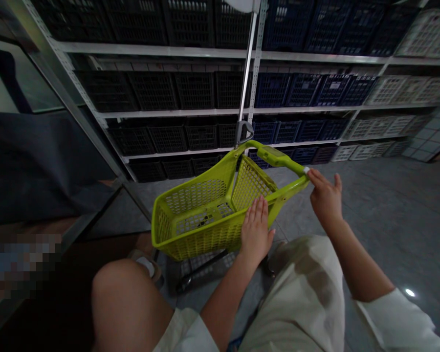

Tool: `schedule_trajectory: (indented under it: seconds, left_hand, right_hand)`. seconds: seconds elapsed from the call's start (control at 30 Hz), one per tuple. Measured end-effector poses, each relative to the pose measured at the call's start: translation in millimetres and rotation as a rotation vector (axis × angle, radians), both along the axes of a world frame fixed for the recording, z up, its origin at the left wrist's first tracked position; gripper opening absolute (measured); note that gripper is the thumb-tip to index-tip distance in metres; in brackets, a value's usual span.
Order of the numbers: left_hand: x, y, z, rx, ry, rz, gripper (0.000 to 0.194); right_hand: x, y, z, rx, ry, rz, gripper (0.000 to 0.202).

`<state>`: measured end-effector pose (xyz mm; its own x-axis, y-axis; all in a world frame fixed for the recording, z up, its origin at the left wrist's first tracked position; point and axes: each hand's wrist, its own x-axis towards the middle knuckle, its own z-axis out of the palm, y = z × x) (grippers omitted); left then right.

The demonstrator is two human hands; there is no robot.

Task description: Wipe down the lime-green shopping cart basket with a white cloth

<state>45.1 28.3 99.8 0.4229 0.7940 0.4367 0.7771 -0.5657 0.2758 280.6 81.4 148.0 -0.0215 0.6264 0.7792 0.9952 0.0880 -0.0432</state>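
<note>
A lime-green shopping cart with a perforated basket stands in front of my knees. My left hand lies with outstretched fingers against the near side of the basket, by the top rim, thumb apart. At the near right end of the cart's handle, the fingertips of my right hand press on a small white piece, with one finger raised. Whether that piece is loose or part of the handle I cannot tell. Inside the basket, a perforated green flap leans near the handle end.
Metal shelving with black crates, blue crates and white crates spans the back. A metal pole with a grey clamp rises behind the cart. A framed panel stands at left; grey tiled floor extends to the right.
</note>
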Motion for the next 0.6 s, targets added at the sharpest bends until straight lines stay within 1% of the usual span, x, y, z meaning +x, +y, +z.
schedule_trajectory:
  seconds: [0.03,0.07,0.13,0.17,0.2,0.23,0.27,0.3,0.37,0.4,0.43,0.47,0.5,0.53,0.6]
  left_hand:
    - [1,0,0.5,-0.002,0.003,0.004,0.086]
    - [1,-1,1.3,-0.004,0.005,0.006,0.086]
    - [2,-2,3.2,-0.008,0.002,0.007,0.085]
    - [2,-2,4.0,-0.012,-0.001,0.007,0.084]
    - [2,-3,4.5,-0.016,-0.005,0.005,0.084]
    - [1,-3,4.6,-0.019,-0.008,0.002,0.085]
    - [0,-3,4.5,-0.020,-0.009,0.000,0.085]
    - [0,-3,4.0,-0.019,-0.007,-0.001,0.087]
    - [-1,-2,2.6,-0.011,0.001,-0.001,0.089]
    - [0,-2,1.9,-0.006,0.005,0.002,0.089]
    - [0,-2,1.4,-0.003,0.009,0.006,0.090]
    - [1,-2,1.2,-0.001,0.012,0.010,0.090]
    - [2,-2,1.3,-0.001,0.015,0.015,0.089]
    - [3,-2,1.7,-0.005,0.019,0.021,0.088]
    - [4,-2,2.6,-0.011,0.027,0.030,0.086]
  right_hand:
    - [-10,-5,-5.1,0.001,-0.024,0.031,0.060]
    - [-22,-12,-11.6,-0.008,-0.066,0.094,0.063]
    - [-47,-26,-24.3,-0.052,-0.171,0.268,0.067]
    - [-55,-31,-28.1,-0.084,-0.219,0.351,0.067]
    - [-56,-33,-29.1,-0.116,-0.255,0.413,0.067]
    - [-51,-31,-27.1,-0.140,-0.273,0.444,0.067]
    - [-42,-27,-22.7,-0.146,-0.268,0.438,0.067]
    - [-29,-20,-16.6,-0.137,-0.240,0.398,0.066]
    - [-4,-7,-3.9,-0.079,-0.138,0.248,0.064]
    - [2,-2,0.3,-0.047,-0.088,0.172,0.062]
    - [3,0,2.0,-0.024,-0.055,0.118,0.061]
    - [-3,-1,0.8,-0.014,-0.045,0.099,0.061]
    - [-14,-5,-3.0,-0.018,-0.058,0.118,0.062]
    - [-29,-11,-8.5,-0.038,-0.091,0.171,0.064]
    - [-59,-24,-20.5,-0.112,-0.179,0.322,0.069]
